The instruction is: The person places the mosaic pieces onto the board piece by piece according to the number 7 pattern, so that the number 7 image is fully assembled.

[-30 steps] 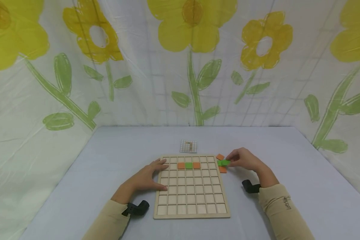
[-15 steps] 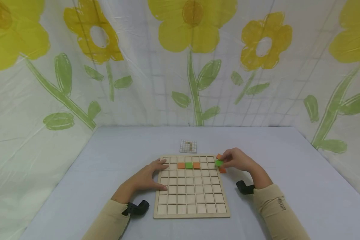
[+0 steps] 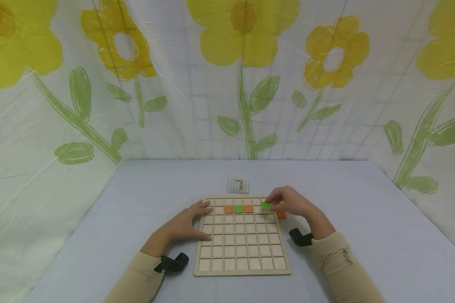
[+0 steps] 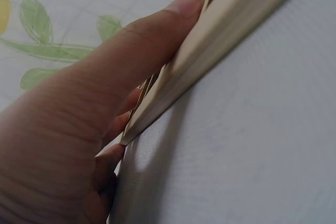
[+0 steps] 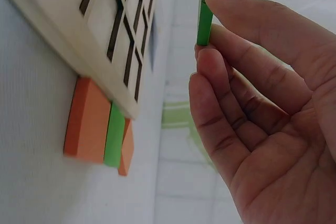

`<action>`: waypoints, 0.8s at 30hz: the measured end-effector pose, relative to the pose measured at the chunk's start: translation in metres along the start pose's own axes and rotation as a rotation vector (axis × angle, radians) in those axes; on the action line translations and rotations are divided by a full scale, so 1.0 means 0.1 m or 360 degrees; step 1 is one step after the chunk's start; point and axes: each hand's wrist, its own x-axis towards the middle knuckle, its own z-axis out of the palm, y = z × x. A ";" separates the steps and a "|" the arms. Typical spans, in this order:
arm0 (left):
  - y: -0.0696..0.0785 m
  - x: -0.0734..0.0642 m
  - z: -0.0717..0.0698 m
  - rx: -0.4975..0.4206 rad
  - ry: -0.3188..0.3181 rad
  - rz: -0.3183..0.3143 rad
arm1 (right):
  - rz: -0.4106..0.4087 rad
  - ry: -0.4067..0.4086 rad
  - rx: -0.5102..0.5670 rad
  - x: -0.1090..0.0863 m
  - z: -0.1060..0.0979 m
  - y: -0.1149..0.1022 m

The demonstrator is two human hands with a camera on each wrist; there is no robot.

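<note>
My right hand (image 3: 290, 201) pinches a green square tile (image 3: 265, 206) between thumb and fingers, raised over the upper right of the wooden grid board (image 3: 242, 251). In the right wrist view the tile (image 5: 205, 22) stands edge-on, clear of the board. Across the board's second row lie an orange tile (image 3: 229, 209), a green one (image 3: 238, 209) and another orange one (image 3: 248, 209). My left hand (image 3: 182, 223) rests on the board's left edge with fingers spread. The left wrist view has its thumb (image 4: 157, 27) lying along the top of that edge.
Loose tiles lie against the board's right side: an orange tile (image 5: 86, 121), a green tile (image 5: 114, 135) and a second orange tile (image 5: 126, 148). Behind the board is a small card with a printed grid (image 3: 231, 188). A flowered curtain (image 3: 197, 126) hangs behind the table.
My right hand has carried the green tile leftward, from beside the loose tiles to above the board. The left hand and the board have stayed put.
</note>
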 end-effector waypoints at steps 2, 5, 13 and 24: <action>0.00 0.00 0.00 0.0003 -0.0001 -0.0007 | -0.0015 -0.0010 0.0014 0.02 0.03 -0.03; 0.00 0.00 0.00 0.0005 -0.0001 -0.0017 | -0.0059 -0.0033 0.0021 0.05 0.06 -0.08; 0.00 0.00 0.01 0.0009 0.0000 -0.0022 | -0.0127 -0.0076 0.0013 0.10 0.13 -0.17; -0.01 0.01 0.01 0.0024 0.0005 -0.0028 | -0.0141 -0.0113 0.0092 0.16 0.23 -0.22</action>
